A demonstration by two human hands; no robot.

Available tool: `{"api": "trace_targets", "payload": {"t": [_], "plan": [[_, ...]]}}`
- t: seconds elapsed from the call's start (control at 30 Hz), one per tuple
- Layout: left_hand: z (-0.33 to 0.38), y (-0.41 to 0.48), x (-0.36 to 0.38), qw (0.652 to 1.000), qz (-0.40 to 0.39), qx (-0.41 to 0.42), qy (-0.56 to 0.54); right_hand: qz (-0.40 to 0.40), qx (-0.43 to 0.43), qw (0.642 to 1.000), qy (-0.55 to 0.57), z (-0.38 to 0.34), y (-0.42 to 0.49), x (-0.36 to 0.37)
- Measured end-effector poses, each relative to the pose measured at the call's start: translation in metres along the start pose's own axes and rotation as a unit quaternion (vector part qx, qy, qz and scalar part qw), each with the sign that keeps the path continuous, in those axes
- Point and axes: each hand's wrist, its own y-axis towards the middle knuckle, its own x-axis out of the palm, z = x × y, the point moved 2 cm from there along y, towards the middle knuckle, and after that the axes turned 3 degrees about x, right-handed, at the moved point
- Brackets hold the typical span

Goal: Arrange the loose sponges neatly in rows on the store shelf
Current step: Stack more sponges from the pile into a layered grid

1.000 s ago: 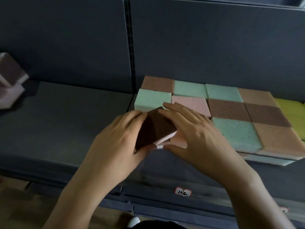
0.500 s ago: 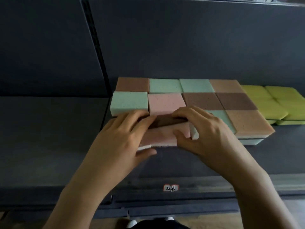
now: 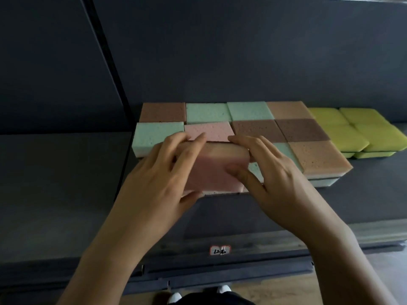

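Square sponges in green, pink, brown and orange lie in tight rows as a sponge grid on the dark shelf. In the front row's left spot, a pink sponge sits tilted with its broad pink face toward me. My left hand holds its left end, fingers over the top edge and thumb under the front. On the sponge's right end is my right hand, fingers curled over the top and thumb against the face. A green sponge beside it is partly hidden by that hand.
Yellow sponges lie in stacked rows at the right of the grid. A dark upright splits the back panel. A white price label sits on the shelf's front rail. Bare shelf stretches to the left of the grid.
The sponge in my hands has turned from its brown side to its pink face. It has dropped into the front row against the pink and green sponges behind it.
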Motion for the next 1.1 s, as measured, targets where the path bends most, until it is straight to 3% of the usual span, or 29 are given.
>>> {"api": "trace_targets", "payload": {"t": [0.27, 0.5, 0.63, 0.83, 1.1], "plan": [[0.001, 0.003, 0.006, 0.999, -0.011, -0.039, -0.011, -0.060, -0.028, 0.997, -0.047, 0.009, 0.000, 0.000], [0.013, 0.010, 0.006, 1.000, 0.002, 0.026, 0.007, -0.059, -0.022, 0.996, -0.061, 0.015, 0.001, -0.002], [0.016, 0.013, 0.010, 1.000, -0.009, 0.020, 0.017, -0.074, -0.019, 0.993, -0.090, 0.024, -0.004, -0.009], [0.014, 0.019, 0.020, 0.999, -0.032, -0.005, 0.031, -0.007, -0.011, 0.991, -0.132, 0.054, -0.009, -0.015], [0.018, 0.029, 0.030, 0.998, -0.045, -0.004, 0.034, -0.004, -0.008, 0.991, -0.132, 0.067, -0.010, -0.011]]}}
